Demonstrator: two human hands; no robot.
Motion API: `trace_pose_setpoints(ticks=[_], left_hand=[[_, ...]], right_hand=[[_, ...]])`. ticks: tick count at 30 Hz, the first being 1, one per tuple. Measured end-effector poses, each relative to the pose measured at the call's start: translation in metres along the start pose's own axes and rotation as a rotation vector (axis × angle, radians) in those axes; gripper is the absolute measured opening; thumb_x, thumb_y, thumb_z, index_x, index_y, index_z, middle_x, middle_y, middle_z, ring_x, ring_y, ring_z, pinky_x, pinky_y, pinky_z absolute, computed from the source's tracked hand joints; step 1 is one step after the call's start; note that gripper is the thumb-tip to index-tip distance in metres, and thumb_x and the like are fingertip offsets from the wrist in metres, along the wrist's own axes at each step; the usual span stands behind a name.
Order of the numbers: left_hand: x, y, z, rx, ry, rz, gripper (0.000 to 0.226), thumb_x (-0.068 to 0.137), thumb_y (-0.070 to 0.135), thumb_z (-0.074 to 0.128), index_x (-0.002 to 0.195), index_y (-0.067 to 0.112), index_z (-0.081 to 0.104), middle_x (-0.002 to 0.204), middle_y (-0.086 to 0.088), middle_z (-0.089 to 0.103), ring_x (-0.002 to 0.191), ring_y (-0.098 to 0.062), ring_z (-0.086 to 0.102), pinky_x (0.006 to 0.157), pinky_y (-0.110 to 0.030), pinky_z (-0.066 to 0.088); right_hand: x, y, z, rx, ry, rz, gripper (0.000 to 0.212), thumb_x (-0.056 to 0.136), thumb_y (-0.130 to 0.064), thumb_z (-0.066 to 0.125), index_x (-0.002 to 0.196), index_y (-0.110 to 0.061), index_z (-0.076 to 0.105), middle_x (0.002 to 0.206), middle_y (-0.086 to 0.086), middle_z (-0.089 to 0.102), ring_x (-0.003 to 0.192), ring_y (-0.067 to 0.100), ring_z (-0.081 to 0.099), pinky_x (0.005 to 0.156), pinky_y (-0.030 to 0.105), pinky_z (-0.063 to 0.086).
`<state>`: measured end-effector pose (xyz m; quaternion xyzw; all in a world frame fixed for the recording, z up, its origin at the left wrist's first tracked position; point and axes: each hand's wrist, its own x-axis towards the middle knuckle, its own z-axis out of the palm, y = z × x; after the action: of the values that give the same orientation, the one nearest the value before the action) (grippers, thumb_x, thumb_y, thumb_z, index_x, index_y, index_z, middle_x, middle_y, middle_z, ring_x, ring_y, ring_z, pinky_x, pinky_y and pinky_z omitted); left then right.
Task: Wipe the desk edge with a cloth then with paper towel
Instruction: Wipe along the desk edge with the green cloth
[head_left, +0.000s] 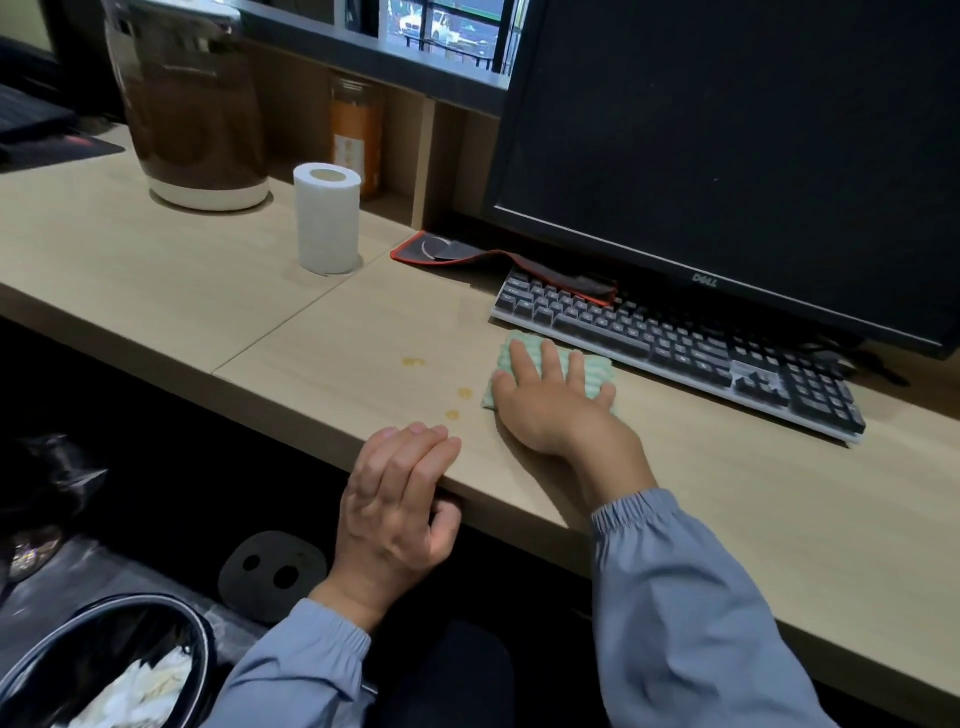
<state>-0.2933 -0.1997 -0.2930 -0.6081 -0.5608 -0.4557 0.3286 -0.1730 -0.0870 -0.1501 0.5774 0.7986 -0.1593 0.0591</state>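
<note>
At centre frame, a person's right hand (550, 400) is pressing a green cloth (597, 371) flat with fingers spread, beside the keyboard (675, 348), apparently poised to sweep the yellow drops (464, 393) just left. The left hand (400, 499) is clamping the desk edge (291, 418), likely bracing. The paper towel roll (327, 218) is standing upper left.

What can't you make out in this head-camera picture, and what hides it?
Head view:
- green cloth: mostly under the right hand.
- left hand: thumb partly hidden beneath the desk edge.
- bin: cut off by the frame's bottom-left corner.
- orange jar: label too blurred to read.
</note>
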Motion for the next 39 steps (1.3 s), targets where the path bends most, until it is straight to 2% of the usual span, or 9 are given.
trace_pose_setpoints(ticks=[8,12,15,20,24,27,32,36,39], left_hand=[[-0.004,-0.005,-0.002,-0.041,-0.040,0.010,0.048,0.089,0.010,0.049,0.136,0.007,0.058,0.135,-0.009,0.061,0.129,-0.028,0.056,0.122,-0.044,0.038],[-0.003,-0.006,-0.003,-0.033,-0.041,0.008,0.050,0.084,0.007,0.051,0.134,0.008,0.060,0.126,-0.012,0.071,0.127,-0.027,0.059,0.121,-0.042,0.039],[-0.002,-0.005,-0.007,-0.037,-0.058,0.004,0.048,0.087,0.007,0.050,0.135,0.007,0.059,0.128,-0.013,0.071,0.128,-0.027,0.059,0.121,-0.044,0.040],[-0.003,-0.004,-0.012,-0.113,-0.049,-0.021,0.044,0.092,0.006,0.051,0.136,0.006,0.057,0.130,-0.013,0.070,0.127,-0.028,0.063,0.116,-0.048,0.046],[-0.002,-0.007,-0.012,-0.194,-0.024,-0.046,0.043,0.089,0.003,0.054,0.132,0.003,0.054,0.130,-0.013,0.060,0.122,-0.029,0.061,0.117,-0.045,0.045],[-0.001,-0.005,-0.015,-0.196,-0.037,-0.063,0.040,0.089,0.003,0.053,0.130,0.003,0.054,0.125,-0.015,0.062,0.120,-0.030,0.062,0.115,-0.047,0.047],[0.005,-0.006,-0.025,-0.193,-0.103,-0.063,0.044,0.086,0.002,0.055,0.130,0.004,0.054,0.129,-0.013,0.060,0.122,-0.029,0.060,0.112,-0.047,0.049],[0.012,-0.011,-0.033,-0.194,-0.078,-0.083,0.045,0.081,0.002,0.056,0.126,0.006,0.056,0.122,-0.017,0.066,0.118,-0.031,0.062,0.108,-0.043,0.051],[0.021,-0.028,-0.036,-0.118,-0.047,-0.149,0.048,0.070,-0.003,0.058,0.117,0.004,0.059,0.117,-0.019,0.066,0.118,-0.036,0.060,0.110,-0.048,0.047]], right_hand=[[-0.075,-0.001,0.034,-0.080,0.049,-0.099,0.059,0.106,-0.051,0.007,0.158,-0.041,-0.018,0.166,-0.006,-0.029,0.151,0.025,-0.033,0.119,0.061,-0.017],[-0.037,-0.005,0.020,-0.053,0.019,-0.073,0.060,0.105,-0.053,0.007,0.159,-0.041,-0.015,0.168,-0.005,-0.026,0.152,0.026,-0.030,0.119,0.062,-0.017],[-0.004,-0.010,0.005,-0.024,0.008,-0.044,0.059,0.106,-0.053,0.007,0.160,-0.040,-0.011,0.169,-0.004,-0.023,0.153,0.027,-0.027,0.119,0.063,-0.016],[-0.035,-0.014,0.021,-0.074,0.020,-0.068,0.059,0.106,-0.050,0.006,0.160,-0.038,-0.016,0.167,-0.003,-0.027,0.152,0.028,-0.030,0.119,0.064,-0.015],[-0.062,-0.015,0.034,-0.072,0.024,-0.099,0.060,0.105,-0.051,0.007,0.158,-0.039,-0.019,0.166,-0.004,-0.030,0.151,0.027,-0.033,0.118,0.064,-0.016],[-0.031,-0.020,0.021,-0.041,0.011,-0.055,0.060,0.105,-0.052,0.007,0.160,-0.039,-0.015,0.167,-0.003,-0.026,0.152,0.027,-0.030,0.118,0.064,-0.017],[0.007,-0.028,0.002,-0.006,0.004,-0.011,0.059,0.105,-0.050,0.007,0.161,-0.038,-0.010,0.169,-0.001,-0.023,0.153,0.030,-0.026,0.117,0.067,-0.016],[-0.032,-0.031,0.021,-0.055,0.012,-0.082,0.059,0.106,-0.049,0.006,0.160,-0.037,-0.016,0.167,-0.001,-0.027,0.152,0.030,-0.030,0.117,0.066,-0.017],[-0.053,-0.031,0.034,-0.073,0.004,-0.113,0.060,0.106,-0.050,0.007,0.159,-0.038,-0.019,0.166,-0.003,-0.030,0.150,0.029,-0.034,0.117,0.065,-0.019]])
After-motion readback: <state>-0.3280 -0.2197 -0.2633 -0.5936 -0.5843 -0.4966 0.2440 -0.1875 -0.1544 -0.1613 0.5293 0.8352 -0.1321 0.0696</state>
